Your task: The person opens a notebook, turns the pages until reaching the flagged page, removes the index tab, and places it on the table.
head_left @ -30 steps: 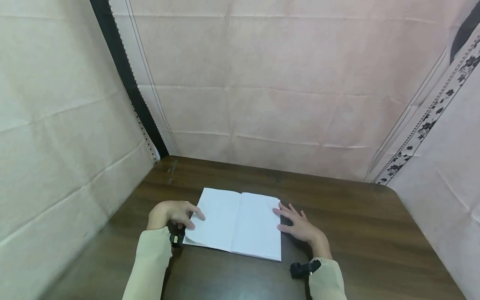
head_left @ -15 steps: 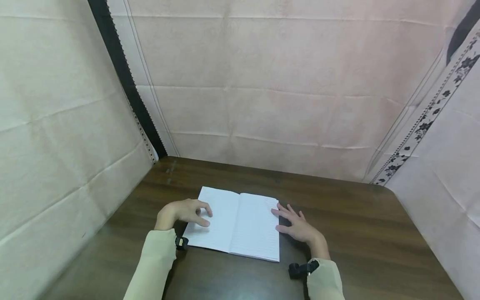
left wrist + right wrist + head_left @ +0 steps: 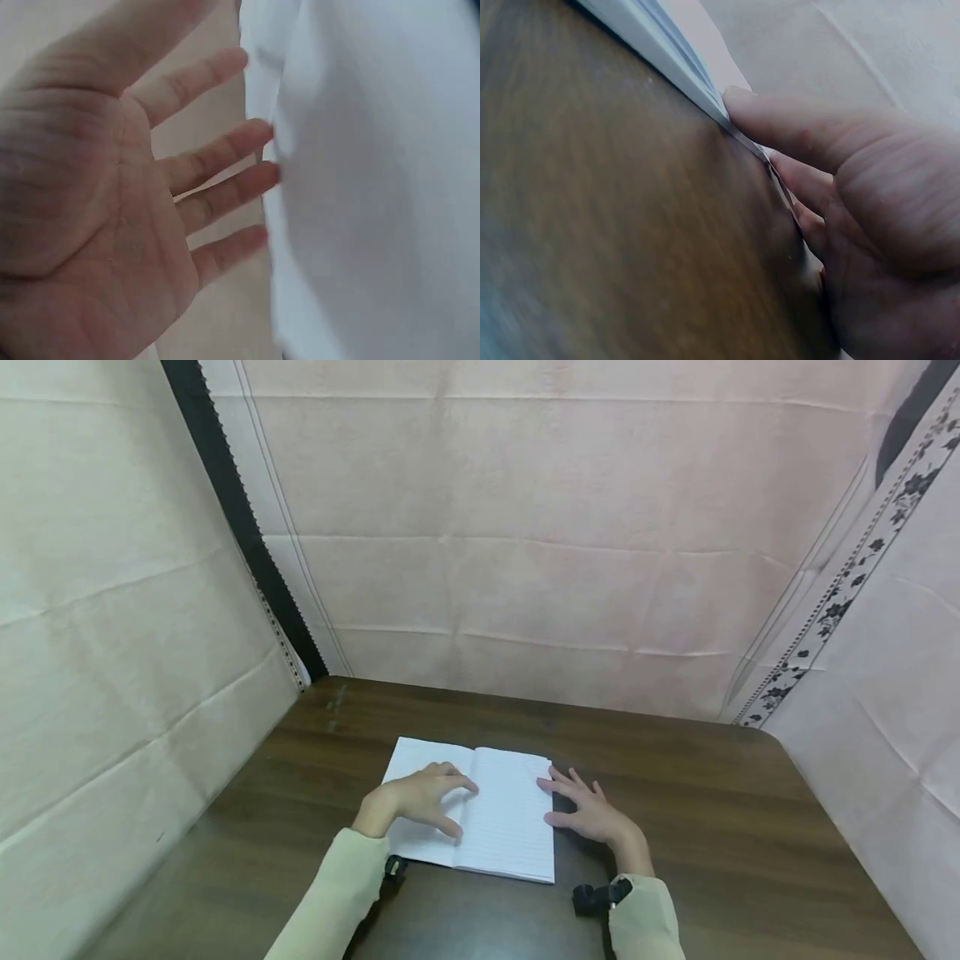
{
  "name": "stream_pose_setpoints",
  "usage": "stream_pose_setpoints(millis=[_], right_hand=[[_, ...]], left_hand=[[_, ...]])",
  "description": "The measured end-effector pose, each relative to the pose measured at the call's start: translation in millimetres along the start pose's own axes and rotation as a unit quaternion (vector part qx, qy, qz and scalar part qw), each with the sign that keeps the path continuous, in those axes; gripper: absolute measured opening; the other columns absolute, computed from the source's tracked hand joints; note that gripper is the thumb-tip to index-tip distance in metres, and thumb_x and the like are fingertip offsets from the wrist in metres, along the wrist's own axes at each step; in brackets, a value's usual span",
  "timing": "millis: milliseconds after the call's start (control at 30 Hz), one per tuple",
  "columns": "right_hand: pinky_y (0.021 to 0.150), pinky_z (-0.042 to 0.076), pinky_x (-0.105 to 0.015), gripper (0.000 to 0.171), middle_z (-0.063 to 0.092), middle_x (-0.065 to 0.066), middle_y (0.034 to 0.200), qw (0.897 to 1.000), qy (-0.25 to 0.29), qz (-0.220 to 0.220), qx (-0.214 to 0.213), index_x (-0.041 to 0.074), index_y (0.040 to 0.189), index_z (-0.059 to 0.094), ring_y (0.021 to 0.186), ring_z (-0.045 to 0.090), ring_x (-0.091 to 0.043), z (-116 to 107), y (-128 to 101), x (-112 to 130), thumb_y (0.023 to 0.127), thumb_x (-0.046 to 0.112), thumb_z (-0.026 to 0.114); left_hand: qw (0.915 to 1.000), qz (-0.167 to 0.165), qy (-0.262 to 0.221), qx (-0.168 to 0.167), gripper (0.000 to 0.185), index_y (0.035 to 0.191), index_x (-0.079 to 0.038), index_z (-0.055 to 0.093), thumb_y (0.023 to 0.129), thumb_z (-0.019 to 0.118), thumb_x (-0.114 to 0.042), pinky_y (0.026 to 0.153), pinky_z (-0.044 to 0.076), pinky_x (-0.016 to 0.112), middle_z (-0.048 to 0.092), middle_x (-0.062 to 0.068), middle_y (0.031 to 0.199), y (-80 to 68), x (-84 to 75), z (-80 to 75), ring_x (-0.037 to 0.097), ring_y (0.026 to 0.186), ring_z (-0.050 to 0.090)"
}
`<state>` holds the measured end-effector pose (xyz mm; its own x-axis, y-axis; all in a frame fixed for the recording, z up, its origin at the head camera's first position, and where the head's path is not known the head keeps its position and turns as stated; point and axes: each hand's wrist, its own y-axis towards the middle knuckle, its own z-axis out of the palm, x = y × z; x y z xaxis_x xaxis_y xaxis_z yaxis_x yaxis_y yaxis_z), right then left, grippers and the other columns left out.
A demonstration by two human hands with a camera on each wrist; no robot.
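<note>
An open notebook (image 3: 507,837) with ruled white pages lies flat on the brown table (image 3: 720,827). Over its left page, close to the centre fold, is the left hand (image 3: 417,798), thumb and fingers apart. In the left wrist view that hand's palm (image 3: 112,202) faces the camera, its fingertips at the white paper (image 3: 375,180); whether they press on it I cannot tell. The right hand (image 3: 591,814) rests on the notebook's right edge with its fingers spread. The right wrist view has its thumb (image 3: 780,124) touching the edge of the stacked pages (image 3: 667,67).
Pale cloth (image 3: 525,485) hangs behind the table and along both sides. A floral border (image 3: 847,593) runs down the right cloth, a dark strip (image 3: 247,518) down the left corner. Black wrist cameras (image 3: 600,897) sit on the sleeves.
From the notebook's left edge, the left hand has moved right across the left page to near the fold. The right hand stays at the right edge. The view has shifted slightly.
</note>
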<state>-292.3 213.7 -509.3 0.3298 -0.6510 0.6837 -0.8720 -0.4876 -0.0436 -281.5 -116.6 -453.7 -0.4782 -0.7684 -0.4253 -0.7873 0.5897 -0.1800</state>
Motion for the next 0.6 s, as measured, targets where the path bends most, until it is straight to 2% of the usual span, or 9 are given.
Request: stream_pose_setpoints(millis=[133,267,433,600], right_hand=[[0.114,-0.009,-0.064,0.07,0.017,-0.009,0.165,1.0,0.0,0.003,-0.001,0.019,0.153,0.044,0.152,0.001,-0.038,1.4,0.7,-0.5,0.091,0.044,0.067],[0.114,-0.008,-0.064,0.069,0.017,-0.008,0.166,1.0,-0.003,0.006,-0.001,0.02,0.153,0.044,0.152,0.001,-0.038,2.7,1.5,-0.3,0.092,0.044,0.068],[0.113,-0.008,-0.066,0.069,0.019,-0.01,0.165,1.0,-0.002,0.001,-0.002,0.018,0.152,0.045,0.152,0.002,-0.04,1.5,1.9,0.8,0.092,0.042,0.069],[0.113,-0.009,-0.066,0.068,0.02,-0.01,0.165,1.0,0.008,0.001,0.0,0.017,0.152,0.045,0.151,0.003,-0.04,-0.2,1.2,0.8,0.092,0.038,0.07]], left_hand=[[0.9981,0.03,0.051,0.018,0.081,0.145,-0.021,0.052,0.076,0.084,-0.048,0.116,0.023,0.055,0.033,0.018,0.156,7.6,-20.5,12.8,0.037,0.144,0.029],[0.9944,0.038,0.091,0.037,0.089,0.15,-0.025,0.045,0.075,0.083,-0.054,0.119,0.011,0.053,0.019,0.019,0.163,12.0,-37.4,23.9,0.038,0.15,0.016],[0.9903,0.051,0.119,0.049,0.092,0.153,-0.031,0.04,0.075,0.08,-0.059,0.12,0.01,0.05,0.018,0.014,0.165,16.6,-49.0,36.0,0.034,0.151,0.014],[0.9877,0.075,0.126,0.054,0.091,0.154,-0.032,0.038,0.077,0.079,-0.059,0.12,0.012,0.05,0.021,0.01,0.165,21.1,-57.7,43.7,0.033,0.151,0.015]])
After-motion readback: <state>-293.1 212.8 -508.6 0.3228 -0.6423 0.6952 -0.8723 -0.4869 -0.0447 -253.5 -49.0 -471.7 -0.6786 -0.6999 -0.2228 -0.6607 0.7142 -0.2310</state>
